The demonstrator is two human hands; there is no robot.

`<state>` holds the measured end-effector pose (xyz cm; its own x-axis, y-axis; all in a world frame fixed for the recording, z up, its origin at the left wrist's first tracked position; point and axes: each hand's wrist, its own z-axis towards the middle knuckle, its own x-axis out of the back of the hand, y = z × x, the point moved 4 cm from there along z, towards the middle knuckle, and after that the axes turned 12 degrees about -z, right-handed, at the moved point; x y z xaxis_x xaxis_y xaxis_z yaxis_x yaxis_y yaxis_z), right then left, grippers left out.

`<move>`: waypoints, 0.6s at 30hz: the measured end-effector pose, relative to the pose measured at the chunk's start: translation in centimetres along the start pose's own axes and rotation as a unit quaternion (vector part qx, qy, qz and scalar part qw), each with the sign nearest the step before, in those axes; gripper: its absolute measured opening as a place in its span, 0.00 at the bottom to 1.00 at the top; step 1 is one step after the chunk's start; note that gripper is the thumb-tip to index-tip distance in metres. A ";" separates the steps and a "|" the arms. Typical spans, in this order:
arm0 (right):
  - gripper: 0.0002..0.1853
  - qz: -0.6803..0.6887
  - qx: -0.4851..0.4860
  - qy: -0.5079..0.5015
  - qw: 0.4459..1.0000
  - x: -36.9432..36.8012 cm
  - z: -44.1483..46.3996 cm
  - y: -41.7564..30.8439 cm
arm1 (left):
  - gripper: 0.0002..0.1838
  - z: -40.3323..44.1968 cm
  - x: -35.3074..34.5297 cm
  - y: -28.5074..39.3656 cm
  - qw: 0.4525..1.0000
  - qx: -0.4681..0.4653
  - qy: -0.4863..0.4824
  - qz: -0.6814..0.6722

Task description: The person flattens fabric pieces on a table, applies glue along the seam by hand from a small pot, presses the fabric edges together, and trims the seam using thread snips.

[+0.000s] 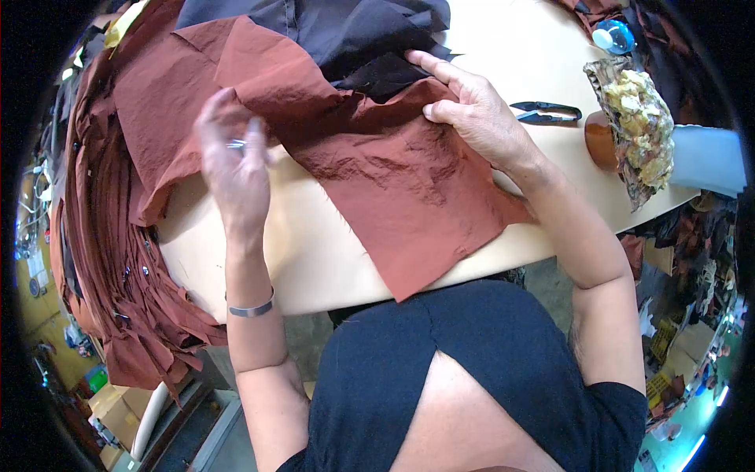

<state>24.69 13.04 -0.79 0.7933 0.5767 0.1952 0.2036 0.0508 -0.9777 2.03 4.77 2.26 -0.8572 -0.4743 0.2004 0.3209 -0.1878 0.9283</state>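
Holding rust-brown fabric (401, 189), right hand (476, 110); blue bottle (620, 36), contents unclear.

The cloth (409, 197) spreads across the table (503, 35) between a fabric pile (106, 228), left, and snips (547, 116), right.

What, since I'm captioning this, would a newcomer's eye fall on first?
The crumpled rust-red fabric piece probably comes first, lying centrally on the pale flat table with the right hand on it. Next, perhaps, the lumpy yellow-brown object at the table's right, and the pleated rust-red fabric bundle hanging at its left.
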 end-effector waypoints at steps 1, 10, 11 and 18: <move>0.35 -0.012 -0.003 -0.003 1.000 -0.2 -0.2 0.1 | 0.18 -0.3 0.1 1.2 0.991 -0.101 0.070 0.059; 0.36 -0.216 0.104 0.025 0.971 0.6 -1.9 -1.3 | 0.09 1.1 -7.8 1.5 0.872 -0.215 -0.273 0.343; 0.34 -0.356 0.189 0.133 0.905 0.7 -2.9 -1.9 | 0.10 1.6 -7.9 1.3 0.882 -0.164 -0.285 0.336; 0.18 -0.662 0.357 0.029 0.658 -4.1 -7.7 -1.3 | 0.14 3.1 -11.6 2.7 0.838 -0.258 -0.275 0.395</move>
<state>25.57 4.38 0.32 0.2164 -0.3906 0.8948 0.4337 0.8595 0.2704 11.59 12.47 3.42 -0.3060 -0.1837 0.9341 0.8851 -0.4163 0.2081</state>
